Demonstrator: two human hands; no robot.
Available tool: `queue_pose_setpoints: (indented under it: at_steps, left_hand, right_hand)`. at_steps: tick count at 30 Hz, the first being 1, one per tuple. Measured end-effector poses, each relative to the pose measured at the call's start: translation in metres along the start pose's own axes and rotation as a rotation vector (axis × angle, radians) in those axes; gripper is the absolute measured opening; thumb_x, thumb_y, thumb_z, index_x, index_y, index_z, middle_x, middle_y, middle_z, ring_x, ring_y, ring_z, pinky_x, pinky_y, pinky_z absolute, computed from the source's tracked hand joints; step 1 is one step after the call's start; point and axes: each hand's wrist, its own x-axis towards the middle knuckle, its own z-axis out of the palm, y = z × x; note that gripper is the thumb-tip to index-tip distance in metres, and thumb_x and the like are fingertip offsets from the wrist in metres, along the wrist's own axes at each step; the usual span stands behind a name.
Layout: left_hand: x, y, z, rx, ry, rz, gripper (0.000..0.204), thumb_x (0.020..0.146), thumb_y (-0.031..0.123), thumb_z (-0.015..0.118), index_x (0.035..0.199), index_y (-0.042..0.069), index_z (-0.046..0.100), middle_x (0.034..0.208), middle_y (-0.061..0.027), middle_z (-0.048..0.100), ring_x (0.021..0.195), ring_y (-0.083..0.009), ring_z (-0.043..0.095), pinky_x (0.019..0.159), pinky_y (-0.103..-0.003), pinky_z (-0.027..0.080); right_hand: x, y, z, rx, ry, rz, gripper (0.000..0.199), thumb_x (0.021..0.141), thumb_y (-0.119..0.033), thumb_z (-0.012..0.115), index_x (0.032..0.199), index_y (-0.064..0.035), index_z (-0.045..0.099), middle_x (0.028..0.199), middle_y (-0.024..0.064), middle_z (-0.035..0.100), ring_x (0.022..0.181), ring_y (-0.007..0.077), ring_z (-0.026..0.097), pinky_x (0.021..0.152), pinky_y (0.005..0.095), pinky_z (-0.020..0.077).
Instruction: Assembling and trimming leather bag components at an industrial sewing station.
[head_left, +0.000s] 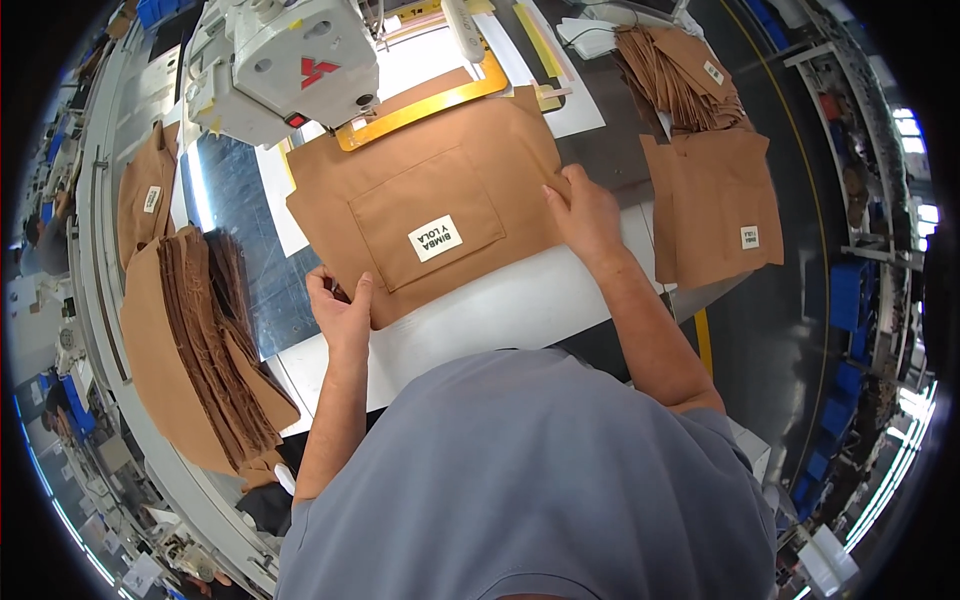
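Note:
A tan brown fabric panel (410, 200) lies spread before me, with a stitched rectangular patch pocket and a white label (436, 238) on it. At its near left corner, my left hand (343, 312) is closed on the edge, thumb on top and fingers partly underneath. My right hand (588, 213) pinches the panel's right edge, where the cloth is slightly creased. The far edge of the panel meets an orange-yellow clamp frame (425, 112) beneath the white head of an industrial sewing machine (300, 70). Whether the clamp presses on the cloth I cannot tell.
Brown fabric pieces (170, 340) hang over the table's left side. To the right lie a bundle of brown pieces (680, 75) and labelled panels (715, 205). A shiny metal plate (235, 270) is left of the panel. Blue bins (848, 295) stand beyond the aisle.

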Motion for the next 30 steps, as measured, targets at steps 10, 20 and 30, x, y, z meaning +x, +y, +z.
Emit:
queue_pose_setpoints:
  at_steps: [10, 20, 30]
  left_hand:
    - [0.003, 0.021, -0.014, -0.418, -0.175, -0.370, 0.062, 0.086, 0.007, 0.071, 0.141, 0.001, 0.043, 0.132, -0.0156, 0.057, 0.119, -0.0288, 0.060, 0.101, -0.041, 0.053]
    - [-0.012, 0.028, 0.001, -0.425, -0.031, -0.432, 0.056, 0.086, 0.007, 0.067, 0.139, 0.005, 0.047, 0.129, -0.0138, 0.060, 0.115, -0.0290, 0.062, 0.093, -0.043, 0.058]
    - [-0.039, 0.065, 0.058, -0.104, -0.128, -0.593, 0.043, 0.089, 0.019, 0.068, 0.128, 0.007, 0.054, 0.108, -0.0071, 0.065, 0.088, -0.0202, 0.066, 0.057, -0.032, 0.054]
  right_hand:
    - [-0.005, 0.007, 0.003, 0.105, -0.008, 0.008, 0.027, 0.095, -0.033, 0.064, 0.102, -0.0065, 0.059, 0.083, 0.0175, 0.070, 0.080, 0.0406, 0.068, 0.069, 0.0515, 0.0520]
    - [0.008, 0.028, -0.008, 0.282, -0.022, -0.095, 0.019, 0.097, -0.025, 0.055, 0.100, -0.0095, 0.065, 0.091, 0.0127, 0.072, 0.090, 0.0355, 0.069, 0.077, 0.0507, 0.0527]
    - [-0.005, 0.083, -0.041, 0.414, -0.013, -0.227, 0.015, 0.095, -0.021, 0.056, 0.097, -0.0080, 0.062, 0.083, 0.0108, 0.069, 0.079, 0.0342, 0.068, 0.067, 0.0491, 0.0523]
